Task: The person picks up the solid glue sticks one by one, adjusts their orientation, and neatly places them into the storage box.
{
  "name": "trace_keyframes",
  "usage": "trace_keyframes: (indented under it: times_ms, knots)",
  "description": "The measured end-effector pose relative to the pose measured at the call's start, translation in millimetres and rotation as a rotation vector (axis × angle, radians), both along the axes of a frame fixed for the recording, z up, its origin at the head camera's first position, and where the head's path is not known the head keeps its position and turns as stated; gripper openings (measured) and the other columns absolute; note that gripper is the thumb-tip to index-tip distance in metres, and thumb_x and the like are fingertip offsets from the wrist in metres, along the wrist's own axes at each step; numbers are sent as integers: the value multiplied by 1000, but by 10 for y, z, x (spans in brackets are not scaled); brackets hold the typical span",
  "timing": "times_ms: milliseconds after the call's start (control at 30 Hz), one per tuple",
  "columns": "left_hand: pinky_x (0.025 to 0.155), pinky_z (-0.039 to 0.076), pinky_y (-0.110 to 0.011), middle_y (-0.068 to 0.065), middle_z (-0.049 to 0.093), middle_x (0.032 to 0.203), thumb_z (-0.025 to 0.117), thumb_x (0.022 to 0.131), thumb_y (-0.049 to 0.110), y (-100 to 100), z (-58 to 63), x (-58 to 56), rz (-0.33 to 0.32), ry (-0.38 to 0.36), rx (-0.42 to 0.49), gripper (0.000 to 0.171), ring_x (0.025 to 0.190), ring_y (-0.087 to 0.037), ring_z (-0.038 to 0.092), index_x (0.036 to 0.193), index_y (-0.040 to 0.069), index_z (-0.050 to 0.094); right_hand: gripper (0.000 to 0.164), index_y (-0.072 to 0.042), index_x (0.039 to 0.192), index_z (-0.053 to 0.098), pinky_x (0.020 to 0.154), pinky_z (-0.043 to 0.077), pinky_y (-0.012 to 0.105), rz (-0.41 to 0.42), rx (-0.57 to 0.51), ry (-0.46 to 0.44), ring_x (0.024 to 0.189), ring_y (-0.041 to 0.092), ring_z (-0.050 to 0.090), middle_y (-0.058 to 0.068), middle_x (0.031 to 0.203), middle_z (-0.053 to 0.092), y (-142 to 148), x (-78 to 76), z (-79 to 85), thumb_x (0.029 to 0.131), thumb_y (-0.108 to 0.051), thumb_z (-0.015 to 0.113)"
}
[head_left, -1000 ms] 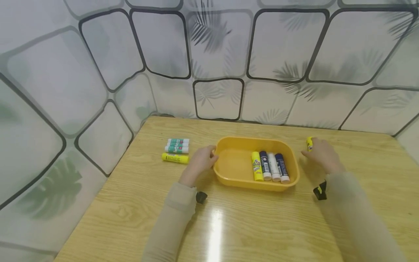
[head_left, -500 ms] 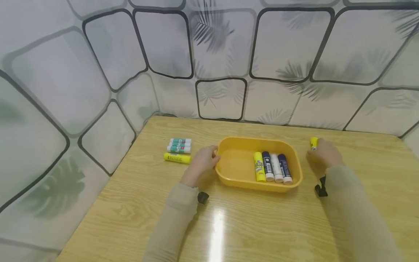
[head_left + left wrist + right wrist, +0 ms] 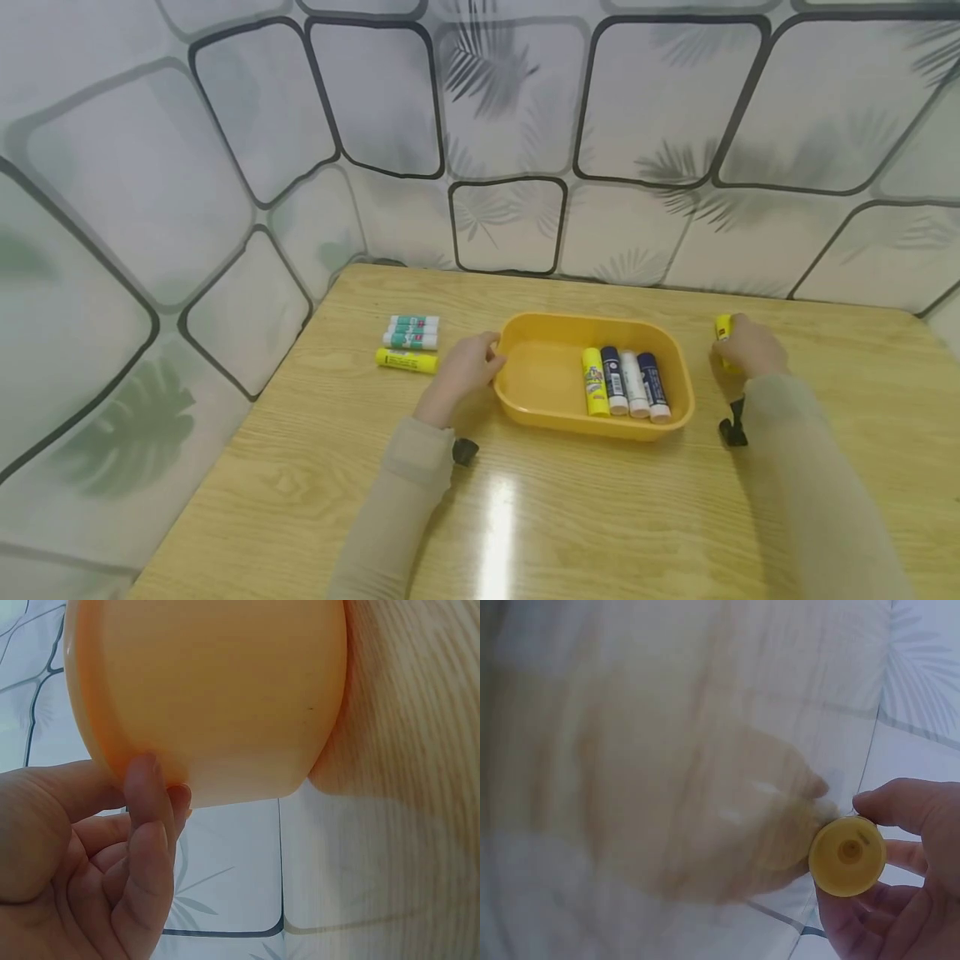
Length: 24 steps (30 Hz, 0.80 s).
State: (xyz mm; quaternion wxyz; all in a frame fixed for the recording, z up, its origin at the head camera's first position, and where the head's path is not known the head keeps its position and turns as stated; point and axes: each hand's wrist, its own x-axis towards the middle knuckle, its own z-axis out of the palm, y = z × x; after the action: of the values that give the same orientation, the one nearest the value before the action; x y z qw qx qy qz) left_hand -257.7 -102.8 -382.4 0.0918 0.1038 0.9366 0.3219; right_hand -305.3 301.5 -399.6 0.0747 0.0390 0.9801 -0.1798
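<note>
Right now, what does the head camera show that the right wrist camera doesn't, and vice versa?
Only the head view shows the orange tray, four tubes in it and the left hand at its rim. Only the right wrist view shows the round end of the yellow tube face-on. Both show the right hand holding that tube.

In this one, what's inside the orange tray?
In the tray, left to right: a yellow tube, a dark blue tube, a white tube and another dark blue tube. Whatever lies beneath them is covered.
</note>
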Motion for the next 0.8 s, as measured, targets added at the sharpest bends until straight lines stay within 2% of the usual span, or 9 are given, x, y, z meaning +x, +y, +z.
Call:
trace_keyframes:
  times_ms: [367, 667, 800]
  knots:
    - [56, 45, -23, -6, 57, 86, 52, 90, 17, 11, 19, 11, 2, -1, -12, 44, 64, -12, 54, 130, 3, 41, 63, 18, 123, 23, 56, 40, 39, -7, -17, -27, 75, 37, 47, 30, 92, 44, -37, 20, 26, 77, -16, 50]
    - [58, 46, -23, -7, 58, 88, 52, 90, 17, 11, 17, 9, -1, 3, -14, 44, 65, -12, 54, 130, 2, 41, 62, 16, 127, 22, 70, 39, 52, 42, -1, -14, 87, 43, 44, 37, 109, 37, -92, 44, 63, 78, -15, 46]
    - [59, 45, -23, -8, 58, 90, 52, 90, 18, 10, 16, 3, 4, 8, -27, 44, 67, -13, 54, 129, 3, 42, 62, 13, 130, 19, 70, 39, 53, 66, 1, 12, 88, 45, 43, 38, 112, 36, -162, 66, 126, 82, -18, 43]
